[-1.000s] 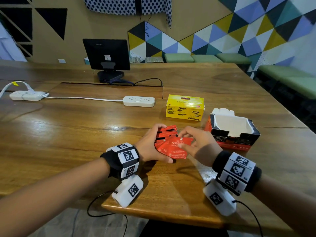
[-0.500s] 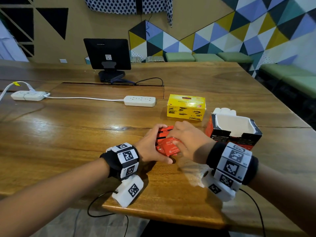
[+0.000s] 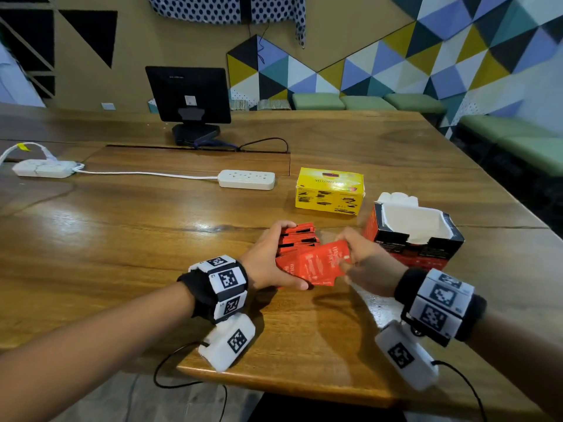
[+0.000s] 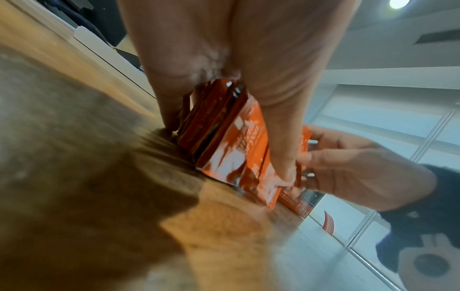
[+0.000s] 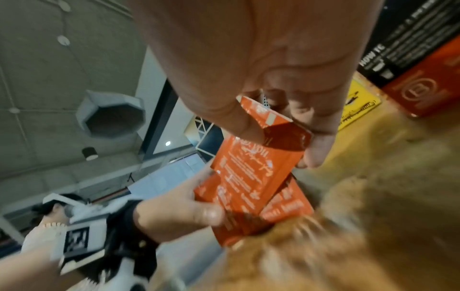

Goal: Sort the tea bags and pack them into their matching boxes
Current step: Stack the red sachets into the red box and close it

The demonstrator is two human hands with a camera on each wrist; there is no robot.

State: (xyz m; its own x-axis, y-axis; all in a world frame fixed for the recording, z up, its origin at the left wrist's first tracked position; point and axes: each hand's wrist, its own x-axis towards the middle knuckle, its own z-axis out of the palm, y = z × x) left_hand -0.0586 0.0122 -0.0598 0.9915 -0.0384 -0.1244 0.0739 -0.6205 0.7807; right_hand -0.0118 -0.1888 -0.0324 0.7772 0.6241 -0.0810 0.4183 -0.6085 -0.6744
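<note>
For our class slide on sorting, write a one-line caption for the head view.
Left hand grips a stack of red tea bags while right hand pinches one beside the open red box.

Both forearms reach in from the frame's lower corners toward its centre, each wrist banded. The left hand (image 3: 268, 260) curls its fingers and thumb around a stack of red sachets (image 3: 297, 239). The right hand (image 3: 365, 260) pinches one tilted sachet (image 3: 326, 263) by its upper edge.
</note>
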